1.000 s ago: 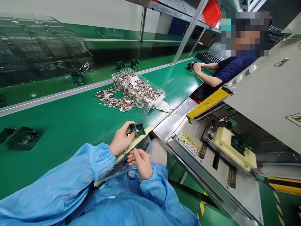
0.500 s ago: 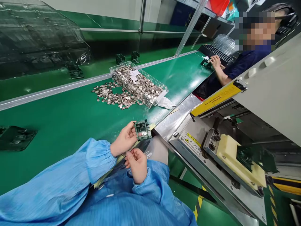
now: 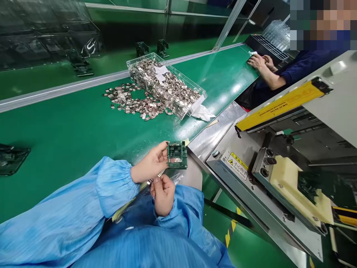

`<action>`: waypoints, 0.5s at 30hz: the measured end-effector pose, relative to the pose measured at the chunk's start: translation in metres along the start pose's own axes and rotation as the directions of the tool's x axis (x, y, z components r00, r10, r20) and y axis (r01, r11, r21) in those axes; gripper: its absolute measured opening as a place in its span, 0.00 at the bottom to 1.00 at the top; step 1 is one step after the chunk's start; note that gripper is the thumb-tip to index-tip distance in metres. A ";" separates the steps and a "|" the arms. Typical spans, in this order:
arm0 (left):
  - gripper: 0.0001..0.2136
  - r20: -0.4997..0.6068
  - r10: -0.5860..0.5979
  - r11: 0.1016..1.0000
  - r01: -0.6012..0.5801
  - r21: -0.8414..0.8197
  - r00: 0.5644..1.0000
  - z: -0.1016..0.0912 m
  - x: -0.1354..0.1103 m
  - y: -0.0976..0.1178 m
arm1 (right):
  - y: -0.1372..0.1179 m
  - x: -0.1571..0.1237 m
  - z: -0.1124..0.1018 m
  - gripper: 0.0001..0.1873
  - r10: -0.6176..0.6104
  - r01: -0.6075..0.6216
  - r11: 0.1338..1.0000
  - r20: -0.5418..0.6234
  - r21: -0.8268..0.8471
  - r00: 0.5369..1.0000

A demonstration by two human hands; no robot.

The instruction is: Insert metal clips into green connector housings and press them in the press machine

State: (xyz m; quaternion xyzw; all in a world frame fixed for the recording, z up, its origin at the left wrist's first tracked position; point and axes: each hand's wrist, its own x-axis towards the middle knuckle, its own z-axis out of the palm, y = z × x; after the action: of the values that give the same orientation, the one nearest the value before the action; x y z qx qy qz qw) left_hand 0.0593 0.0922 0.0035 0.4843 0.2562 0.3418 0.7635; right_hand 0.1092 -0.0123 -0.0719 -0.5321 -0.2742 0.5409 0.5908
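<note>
My left hand (image 3: 150, 162) is closed on the edge of a dark green plastic frame (image 3: 177, 154), a squarish part with openings and a small coppery metal piece in its lower half. Just below it, my right hand (image 3: 164, 195) has thumb and fingers pinched together at a narrow strip of small shiny segments (image 3: 160, 174). Part of that strip is hidden behind the fingers. Both hands are above my lap, at the front edge of the green work surface (image 3: 83, 139).
Ahead, a clear plastic box (image 3: 199, 98) holds many small metal pieces, with a loose pile (image 3: 131, 100) beside it. At right stands a press machine with a cream fixture (image 3: 290, 178) and yellow bar (image 3: 281, 106). A co-worker's hands (image 3: 260, 63) work beyond. A dark part (image 3: 12, 158) lies left.
The view has shifted a little, and the green frame has turned more face-on and sits slightly further right. My right hand stays pinched below it, with more of the strip showing.
</note>
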 end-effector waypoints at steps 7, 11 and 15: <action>0.18 -0.023 0.006 0.999 -0.005 0.037 1.000 -0.002 0.002 -0.003 | 0.020 0.002 -0.007 0.22 -0.219 0.210 0.955 -0.022 -0.209 0.975; 0.17 -0.015 0.023 0.996 -0.022 0.087 1.000 -0.002 0.002 -0.005 | 0.028 0.000 -0.007 0.24 -0.299 0.285 0.900 0.009 -0.330 0.954; 0.16 -0.041 0.039 0.987 -0.032 0.160 0.998 -0.005 0.004 -0.005 | 0.026 0.001 -0.013 0.26 -0.145 0.176 0.932 0.118 -0.316 0.982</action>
State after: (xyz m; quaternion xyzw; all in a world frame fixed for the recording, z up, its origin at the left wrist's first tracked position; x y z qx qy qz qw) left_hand 0.0598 0.0969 -0.0038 0.5405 0.2908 0.3444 0.7104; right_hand 0.1120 -0.0193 -0.0995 -0.5724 -0.4294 0.4622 0.5238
